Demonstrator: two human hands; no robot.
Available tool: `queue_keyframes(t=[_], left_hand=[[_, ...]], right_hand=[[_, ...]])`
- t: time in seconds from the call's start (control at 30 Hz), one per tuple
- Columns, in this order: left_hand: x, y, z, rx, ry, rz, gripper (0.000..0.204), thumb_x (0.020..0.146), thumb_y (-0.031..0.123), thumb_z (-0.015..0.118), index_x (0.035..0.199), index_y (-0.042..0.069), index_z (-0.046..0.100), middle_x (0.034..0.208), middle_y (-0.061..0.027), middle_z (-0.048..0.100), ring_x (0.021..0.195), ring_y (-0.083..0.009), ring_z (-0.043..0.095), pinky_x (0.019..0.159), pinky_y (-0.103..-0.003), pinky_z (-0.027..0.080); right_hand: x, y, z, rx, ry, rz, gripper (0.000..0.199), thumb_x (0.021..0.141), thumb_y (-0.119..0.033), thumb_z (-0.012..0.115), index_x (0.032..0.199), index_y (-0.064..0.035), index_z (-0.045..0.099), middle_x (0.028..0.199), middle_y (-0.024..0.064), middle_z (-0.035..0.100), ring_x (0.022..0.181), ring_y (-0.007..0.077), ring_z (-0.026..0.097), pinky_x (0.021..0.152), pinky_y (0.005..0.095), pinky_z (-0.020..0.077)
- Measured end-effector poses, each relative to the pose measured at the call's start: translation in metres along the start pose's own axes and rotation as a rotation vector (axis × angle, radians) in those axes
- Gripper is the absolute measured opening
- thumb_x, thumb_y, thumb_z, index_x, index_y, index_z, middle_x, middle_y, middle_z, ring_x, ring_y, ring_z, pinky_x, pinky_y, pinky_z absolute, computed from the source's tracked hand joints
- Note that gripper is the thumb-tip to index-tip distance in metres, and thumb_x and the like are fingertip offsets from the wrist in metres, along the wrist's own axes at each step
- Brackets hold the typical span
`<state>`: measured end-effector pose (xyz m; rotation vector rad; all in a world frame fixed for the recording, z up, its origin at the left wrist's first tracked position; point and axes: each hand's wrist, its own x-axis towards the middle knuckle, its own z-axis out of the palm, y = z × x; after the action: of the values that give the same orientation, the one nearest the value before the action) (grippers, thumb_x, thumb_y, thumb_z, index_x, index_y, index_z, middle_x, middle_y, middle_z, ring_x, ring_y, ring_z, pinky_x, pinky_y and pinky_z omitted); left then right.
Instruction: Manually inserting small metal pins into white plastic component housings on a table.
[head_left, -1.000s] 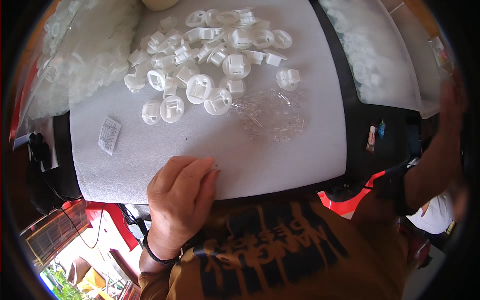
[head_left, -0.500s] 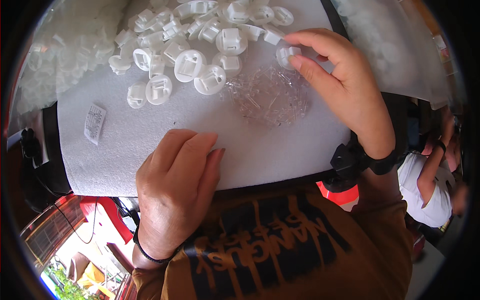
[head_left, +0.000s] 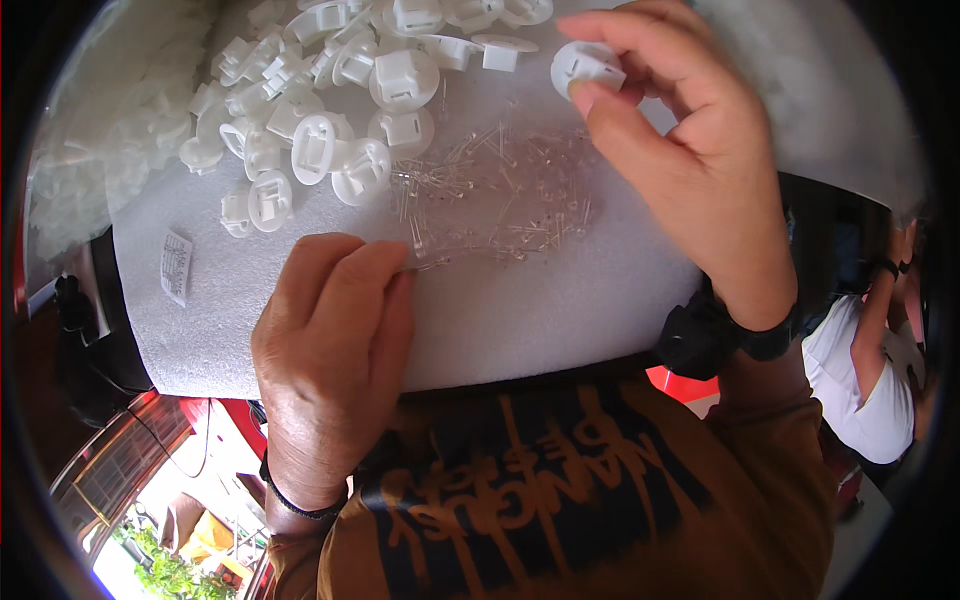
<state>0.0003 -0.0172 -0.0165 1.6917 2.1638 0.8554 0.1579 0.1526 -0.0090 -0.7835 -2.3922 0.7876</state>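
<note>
Between the thumb and fingers of my right hand (head_left: 690, 120) is a white plastic piece (head_left: 590, 65), a round disc with a square block on its face. It is raised at the right of the white foam sheet (head_left: 540, 320). My left hand (head_left: 335, 310) has its thumb and fingertips pinched together at the near left edge of a scatter of small clear LEDs (head_left: 500, 190) with thin wire legs. Thin wires show right beside those fingertips; whether one is in the pinch is hidden. Similar white disc pieces (head_left: 315, 148) lie heaped at the far left.
A small printed paper slip (head_left: 177, 266) lies on the foam at the left. Clear bags (head_left: 130, 130) of white pieces stand at the far left, with another cloudy bag (head_left: 830, 110) at the far right. Beyond my right arm is another person in a white shirt (head_left: 860, 380).
My right hand has brought the white disc piece up and nearer. My left hand has moved slightly left and forward to the LEDs. The whole view has shifted a little.
</note>
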Motion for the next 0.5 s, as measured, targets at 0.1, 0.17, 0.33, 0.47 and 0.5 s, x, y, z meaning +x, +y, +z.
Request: queue_keyframes(t=[0.1, 0.17, 0.33, 0.47, 0.5], left_hand=[[-0.002, 0.000, -0.001, 0.025, 0.041, -0.034, 0.015, 0.073, -0.004, 0.063, 0.086, 0.000, 0.060, 0.082, -0.0126, 0.055, 0.067, -0.0250, 0.058, 0.057, -0.031, 0.047], [-0.003, 0.001, -0.001, 0.029, 0.049, -0.054, 0.014, 0.073, -0.004, 0.063, 0.086, 0.000, 0.060, 0.082, -0.0124, 0.055, 0.067, -0.0249, 0.058, 0.057, -0.030, 0.046], [0.000, 0.004, -0.001, 0.031, 0.072, -0.128, 0.015, 0.073, -0.004, 0.063, 0.088, 0.000, 0.060, 0.081, -0.0119, 0.056, 0.067, -0.0241, 0.058, 0.057, -0.030, 0.046], [0.002, 0.005, -0.003, 0.047, 0.026, -0.124, 0.016, 0.074, -0.004, 0.063, 0.089, 0.000, 0.060, 0.082, -0.0117, 0.056, 0.065, -0.0239, 0.058, 0.057, -0.030, 0.046], [0.002, 0.003, -0.002, 0.063, 0.029, -0.081, 0.016, 0.074, -0.003, 0.063, 0.089, 0.000, 0.060, 0.082, -0.0117, 0.055, 0.065, -0.0241, 0.058, 0.056, -0.030, 0.046]], right_hand=[[-0.003, 0.011, 0.010, 0.282, 0.096, -0.026, 0.027, 0.078, -0.008, 0.063, 0.103, -0.0009, 0.056, 0.096, 0.0102, 0.053, 0.078, 0.0214, 0.056, 0.072, 0.0314, 0.0468], [-0.004, -0.002, 0.006, 0.437, 0.038, 0.117, 0.028, 0.079, -0.009, 0.061, 0.105, -0.0013, 0.055, 0.096, 0.0088, 0.054, 0.078, 0.0194, 0.056, 0.071, 0.0303, 0.0466], [-0.007, -0.034, -0.011, 0.790, -0.098, 0.488, 0.031, 0.081, -0.013, 0.058, 0.111, -0.0022, 0.055, 0.097, 0.0053, 0.056, 0.077, 0.0144, 0.056, 0.070, 0.0276, 0.0460], [-0.008, -0.028, -0.016, 0.848, -0.231, 0.564, 0.039, 0.084, -0.022, 0.053, 0.118, -0.0022, 0.051, 0.099, 0.0061, 0.056, 0.075, 0.0124, 0.057, 0.068, 0.0284, 0.0470], [-0.008, -0.027, -0.013, 0.850, -0.232, 0.562, 0.039, 0.084, -0.022, 0.053, 0.118, -0.0022, 0.051, 0.099, 0.0061, 0.056, 0.075, 0.0124, 0.057, 0.068, 0.0284, 0.0470]])
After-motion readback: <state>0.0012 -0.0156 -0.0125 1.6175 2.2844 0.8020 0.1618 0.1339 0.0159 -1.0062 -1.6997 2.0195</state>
